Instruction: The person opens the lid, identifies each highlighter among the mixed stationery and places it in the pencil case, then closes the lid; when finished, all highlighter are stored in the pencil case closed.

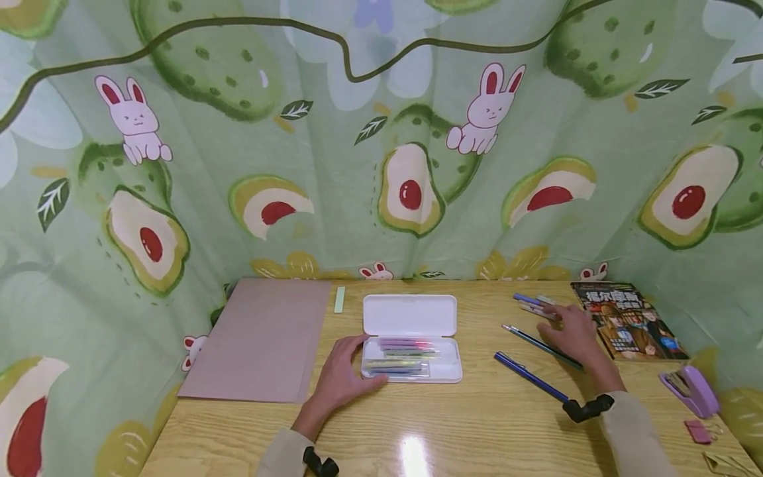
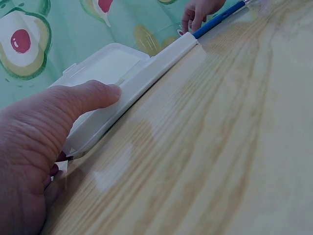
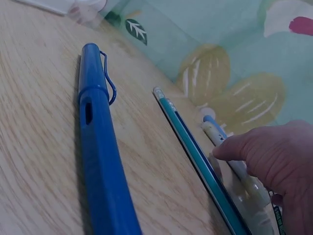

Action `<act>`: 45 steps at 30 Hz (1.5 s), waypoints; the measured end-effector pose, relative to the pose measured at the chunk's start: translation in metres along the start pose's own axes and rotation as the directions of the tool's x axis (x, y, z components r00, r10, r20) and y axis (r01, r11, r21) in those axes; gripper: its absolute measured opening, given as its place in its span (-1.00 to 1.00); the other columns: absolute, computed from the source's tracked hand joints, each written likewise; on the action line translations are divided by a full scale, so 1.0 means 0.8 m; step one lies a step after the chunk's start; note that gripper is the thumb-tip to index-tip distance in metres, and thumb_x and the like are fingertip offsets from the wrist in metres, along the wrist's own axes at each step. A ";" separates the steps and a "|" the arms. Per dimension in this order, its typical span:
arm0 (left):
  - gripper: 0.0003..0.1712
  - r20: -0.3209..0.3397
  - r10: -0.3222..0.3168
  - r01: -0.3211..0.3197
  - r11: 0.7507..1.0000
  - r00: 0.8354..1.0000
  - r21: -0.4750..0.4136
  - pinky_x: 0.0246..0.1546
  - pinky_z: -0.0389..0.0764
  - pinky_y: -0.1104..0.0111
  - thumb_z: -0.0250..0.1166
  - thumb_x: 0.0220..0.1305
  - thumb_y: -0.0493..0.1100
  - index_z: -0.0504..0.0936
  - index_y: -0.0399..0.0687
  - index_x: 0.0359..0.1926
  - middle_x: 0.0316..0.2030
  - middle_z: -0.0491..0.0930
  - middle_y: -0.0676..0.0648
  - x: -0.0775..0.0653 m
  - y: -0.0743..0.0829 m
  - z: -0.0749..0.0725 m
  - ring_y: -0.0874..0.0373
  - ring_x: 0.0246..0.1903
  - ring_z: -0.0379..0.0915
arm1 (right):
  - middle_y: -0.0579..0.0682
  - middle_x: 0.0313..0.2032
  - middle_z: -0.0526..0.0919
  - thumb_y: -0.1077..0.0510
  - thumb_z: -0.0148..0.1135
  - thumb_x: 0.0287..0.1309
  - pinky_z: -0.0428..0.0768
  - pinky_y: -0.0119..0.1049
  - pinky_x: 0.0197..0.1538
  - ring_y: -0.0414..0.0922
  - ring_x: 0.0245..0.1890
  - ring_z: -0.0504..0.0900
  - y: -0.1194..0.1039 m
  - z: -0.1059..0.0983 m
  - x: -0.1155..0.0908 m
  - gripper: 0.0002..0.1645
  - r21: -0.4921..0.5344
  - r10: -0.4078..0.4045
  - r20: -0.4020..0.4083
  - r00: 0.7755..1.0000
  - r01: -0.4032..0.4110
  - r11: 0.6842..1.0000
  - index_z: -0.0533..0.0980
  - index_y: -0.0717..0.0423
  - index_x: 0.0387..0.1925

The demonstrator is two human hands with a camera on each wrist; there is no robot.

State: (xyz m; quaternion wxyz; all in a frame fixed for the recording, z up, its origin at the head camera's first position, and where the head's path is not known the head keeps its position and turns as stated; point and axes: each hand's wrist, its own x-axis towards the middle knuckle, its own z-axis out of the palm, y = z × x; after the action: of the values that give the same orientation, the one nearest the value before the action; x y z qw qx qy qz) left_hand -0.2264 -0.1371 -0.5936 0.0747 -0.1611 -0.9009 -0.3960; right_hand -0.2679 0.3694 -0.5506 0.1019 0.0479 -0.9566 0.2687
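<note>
An open white pencil case (image 1: pixel 444 373) lies on the table with several pens in clear packets (image 1: pixel 405 354) inside. My left hand (image 1: pixel 344 376) grips its left end, the thumb along the front edge; in the left wrist view the thumb (image 2: pixel 100 94) presses the case's rim (image 2: pixel 146 81). My right hand (image 1: pixel 575 331) is over a small group of pens (image 1: pixel 530 303) at the right, thumb extended beside a white pen (image 3: pixel 212 132); its other fingertips are mostly hidden. Nearer lie two pencils (image 3: pixel 195 156) and a blue pen with a clip (image 3: pixel 100 132).
A grey-pink folder (image 1: pixel 256 341) lies at the left, with a pale green strip (image 1: pixel 340 299) by it. On the right are a book (image 1: pixel 632 321), a purple stapler (image 1: pixel 691 391), and a pink clip (image 1: pixel 697 432). A patterned curtain (image 1: pixel 334 146) surrounds the table (image 1: pixel 477 424).
</note>
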 end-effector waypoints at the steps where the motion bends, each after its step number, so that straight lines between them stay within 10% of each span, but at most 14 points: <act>1: 0.11 0.000 -0.001 0.001 1.000 1.000 -0.001 0.31 0.46 -0.12 0.59 -0.10 0.42 0.51 0.02 0.42 0.30 0.51 -0.10 0.000 0.000 0.000 -0.09 0.34 0.38 | 0.47 -0.06 0.54 0.11 0.36 0.34 0.19 0.35 -0.05 0.42 0.02 0.28 0.001 0.000 -0.001 -0.54 -0.007 0.010 0.004 1.000 -0.010 1.000 0.58 0.40 0.09; 25: 0.11 0.005 -0.010 0.010 1.000 1.000 0.003 0.30 0.46 -0.12 0.58 -0.09 0.44 0.50 0.04 0.43 0.32 0.50 -0.09 0.000 -0.002 0.002 -0.09 0.35 0.37 | 0.19 -0.27 0.67 0.18 0.41 0.32 0.28 0.22 -0.05 0.24 -0.15 0.51 0.003 -0.005 -0.009 -0.83 0.001 -0.085 0.017 0.996 0.085 0.996 0.69 0.25 -0.25; 36: 0.10 -0.001 -0.004 0.004 1.000 1.000 0.007 0.30 0.46 -0.11 0.59 -0.09 0.43 0.51 0.04 0.42 0.30 0.51 -0.09 0.001 -0.002 0.001 -0.08 0.33 0.39 | 0.04 -0.28 0.70 0.23 0.32 0.41 0.57 -0.31 -0.30 -0.09 -0.28 0.62 -0.066 -0.003 -0.021 -0.89 0.218 -0.129 0.060 0.990 0.113 0.969 0.62 0.24 -0.16; 45: 0.10 0.005 -0.018 0.018 1.000 1.000 0.008 0.30 0.47 -0.12 0.58 -0.09 0.44 0.50 0.06 0.42 0.31 0.50 -0.08 0.000 -0.002 0.003 -0.08 0.34 0.39 | -0.07 -0.25 0.68 0.17 0.35 0.40 0.53 -0.29 -0.22 -0.16 -0.23 0.57 -0.134 0.030 -0.028 -0.91 0.278 -0.210 0.118 0.971 0.171 0.945 0.64 0.12 -0.15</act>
State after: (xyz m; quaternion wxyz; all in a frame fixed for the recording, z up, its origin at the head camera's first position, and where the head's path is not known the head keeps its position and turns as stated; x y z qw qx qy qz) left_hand -0.2269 -0.1364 -0.5959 0.0696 -0.1537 -0.9041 -0.3927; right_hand -0.2345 0.2662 -0.5211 0.0499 0.1729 -0.9076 0.3793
